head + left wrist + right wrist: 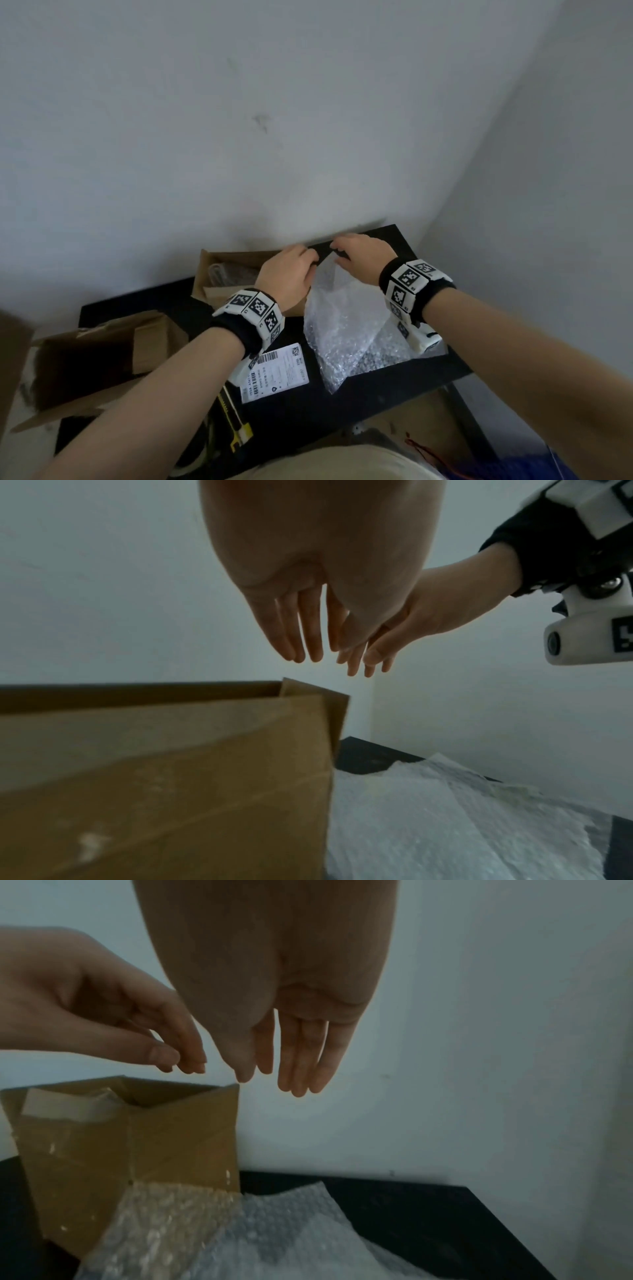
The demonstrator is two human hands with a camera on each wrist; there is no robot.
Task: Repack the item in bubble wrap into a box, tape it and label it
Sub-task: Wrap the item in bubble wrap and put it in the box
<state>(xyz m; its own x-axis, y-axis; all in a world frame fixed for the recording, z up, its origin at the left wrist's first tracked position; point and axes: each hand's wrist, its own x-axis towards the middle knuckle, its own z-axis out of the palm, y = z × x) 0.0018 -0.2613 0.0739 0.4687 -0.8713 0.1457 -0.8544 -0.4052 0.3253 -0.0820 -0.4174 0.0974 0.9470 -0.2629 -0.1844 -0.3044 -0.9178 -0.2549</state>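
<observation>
A sheet of bubble wrap [346, 332] lies spread on the black table [394, 246], its far corner pointing at the wall. Both hands hover above that far corner, close together. My left hand [291, 270] hangs over the right edge of an open brown box [236, 260] with its fingers [301, 634] pointing down, holding nothing. My right hand [356, 255] is just right of it, fingers [298, 1058] straight down and empty. The wrist views show the bubble wrap [246, 1229] well below the fingertips. Something pale lies inside the box; I cannot make it out.
A second open cardboard box [99, 356] lies on its side at the left. A white shipping label [277, 370] lies near the table's front, with a yellow utility knife [236, 425] below it. The walls meet in a corner behind the table.
</observation>
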